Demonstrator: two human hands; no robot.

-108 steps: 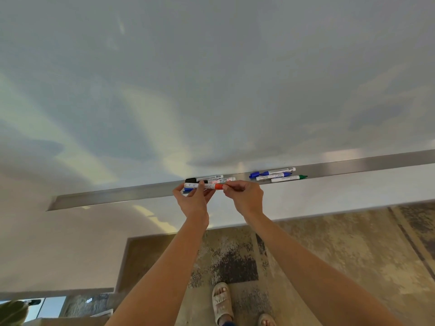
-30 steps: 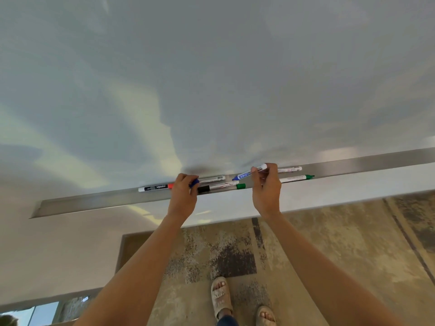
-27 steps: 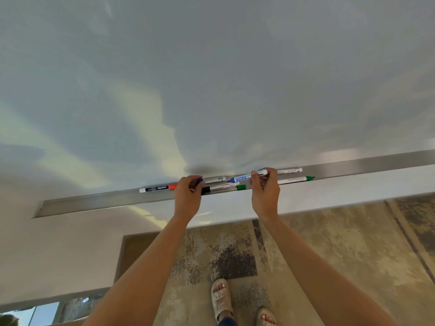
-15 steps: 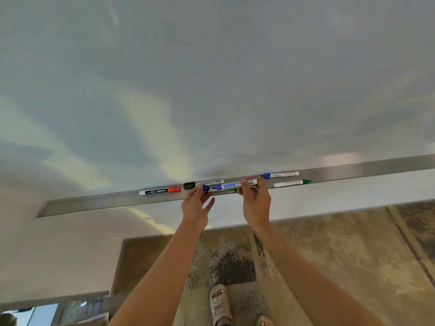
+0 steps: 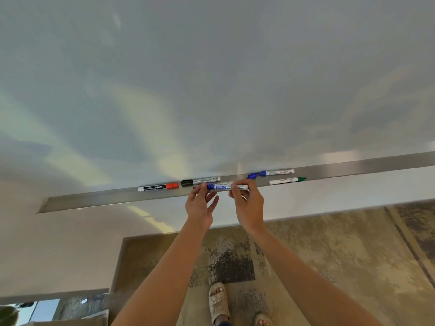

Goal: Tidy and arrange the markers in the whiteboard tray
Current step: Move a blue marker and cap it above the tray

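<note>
A long metal tray (image 5: 94, 200) runs under the whiteboard (image 5: 211, 78). I hold a blue-capped marker (image 5: 224, 187) level over the tray's middle: my left hand (image 5: 200, 207) pinches its blue cap end, my right hand (image 5: 248, 203) pinches its white end. In the tray lie a red-capped marker (image 5: 158, 187), a black-capped marker (image 5: 200, 181), a second blue-capped marker (image 5: 270, 172) and a green-capped marker (image 5: 287, 180). Another marker lies mostly hidden behind the one I hold.
Below the tray is a white wall strip, then a patterned brown rug (image 5: 329, 255) where my sandalled feet (image 5: 219, 302) stand. The tray's left end (image 5: 44, 205) and its long right stretch (image 5: 376, 163) hold no markers.
My right hand lifted a blue-capped marker from the right group and carried it left to the tray's middle. My left hand left the red-capped marker lying at the left and took the blue cap end.
</note>
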